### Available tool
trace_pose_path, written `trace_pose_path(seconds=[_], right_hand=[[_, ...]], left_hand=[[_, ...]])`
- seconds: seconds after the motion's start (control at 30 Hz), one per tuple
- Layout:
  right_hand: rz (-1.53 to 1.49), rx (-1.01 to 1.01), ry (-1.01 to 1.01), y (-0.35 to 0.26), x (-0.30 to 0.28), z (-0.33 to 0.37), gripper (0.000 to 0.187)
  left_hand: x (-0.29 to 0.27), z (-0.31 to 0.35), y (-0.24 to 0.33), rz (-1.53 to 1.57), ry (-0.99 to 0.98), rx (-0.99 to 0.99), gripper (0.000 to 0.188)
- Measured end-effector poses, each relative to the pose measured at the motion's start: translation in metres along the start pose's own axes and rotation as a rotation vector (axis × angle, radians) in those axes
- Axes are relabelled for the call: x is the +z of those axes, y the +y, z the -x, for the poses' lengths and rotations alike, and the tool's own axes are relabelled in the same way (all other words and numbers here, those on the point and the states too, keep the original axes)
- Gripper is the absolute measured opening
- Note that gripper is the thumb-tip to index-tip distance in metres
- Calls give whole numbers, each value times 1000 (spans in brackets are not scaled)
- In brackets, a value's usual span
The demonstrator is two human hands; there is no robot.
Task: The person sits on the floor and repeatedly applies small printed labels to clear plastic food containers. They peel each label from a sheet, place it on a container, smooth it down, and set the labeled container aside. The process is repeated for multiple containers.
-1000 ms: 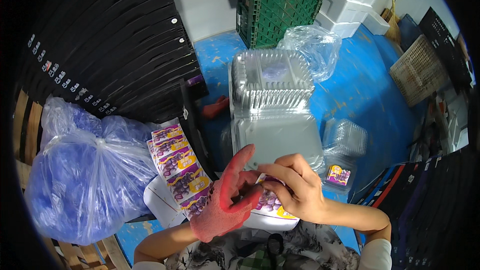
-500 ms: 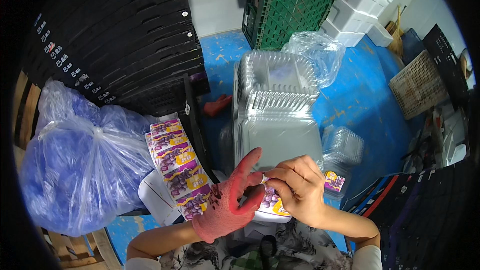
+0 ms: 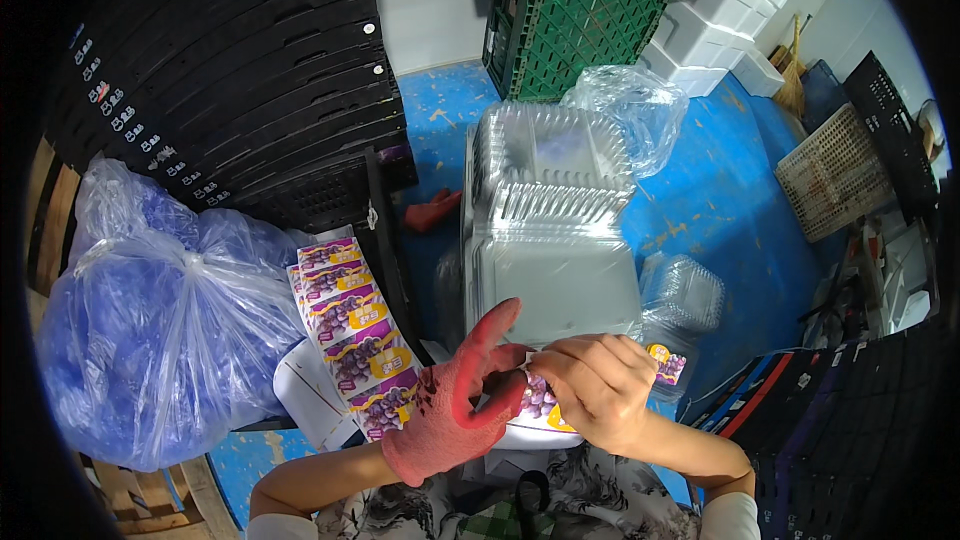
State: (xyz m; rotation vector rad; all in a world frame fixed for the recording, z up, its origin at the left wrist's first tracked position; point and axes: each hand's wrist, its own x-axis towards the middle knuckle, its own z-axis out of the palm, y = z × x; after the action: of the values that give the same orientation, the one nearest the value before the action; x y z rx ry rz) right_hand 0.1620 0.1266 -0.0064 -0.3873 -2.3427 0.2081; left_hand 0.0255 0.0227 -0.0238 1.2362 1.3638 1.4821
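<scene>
My left hand (image 3: 450, 410) wears a red glove, its index finger raised while the thumb and other fingers close on the left edge of a grape label (image 3: 540, 402). Bare, my right hand (image 3: 602, 395) pinches the same purple, yellow and white label at its top, covering much of it. To the left lies a strip of similar grape labels (image 3: 365, 355) on white backing. In front of my hands stands a stack of clear plastic clamshell boxes (image 3: 555, 285), lids open. Another open clamshell (image 3: 690, 295) with a grape label on it lies to the right.
A bag of blue-tinted plastic (image 3: 165, 340) sits at left, below stacked black crates (image 3: 260, 70). Farther off are a green crate (image 3: 600, 25), white foam boxes (image 3: 690, 40), a beige basket (image 3: 835, 185) and a red glove (image 3: 432, 210) on the blue floor (image 3: 740, 160).
My right hand has turned slightly, its fingers lying flatter across the label and its knuckles moved right. The left hand stays almost in place.
</scene>
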Motion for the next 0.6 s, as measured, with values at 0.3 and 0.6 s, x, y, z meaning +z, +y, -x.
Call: trace_pose_path(seconds=[0.3,0.6], right_hand=[[110,-178,30,-1,0,1,25],[-7,-263,1,0,6,5,24]], left_hand=[[-2,-1,2,85,46,-110,57],[-7,-3,2,214,-14,-209,54]])
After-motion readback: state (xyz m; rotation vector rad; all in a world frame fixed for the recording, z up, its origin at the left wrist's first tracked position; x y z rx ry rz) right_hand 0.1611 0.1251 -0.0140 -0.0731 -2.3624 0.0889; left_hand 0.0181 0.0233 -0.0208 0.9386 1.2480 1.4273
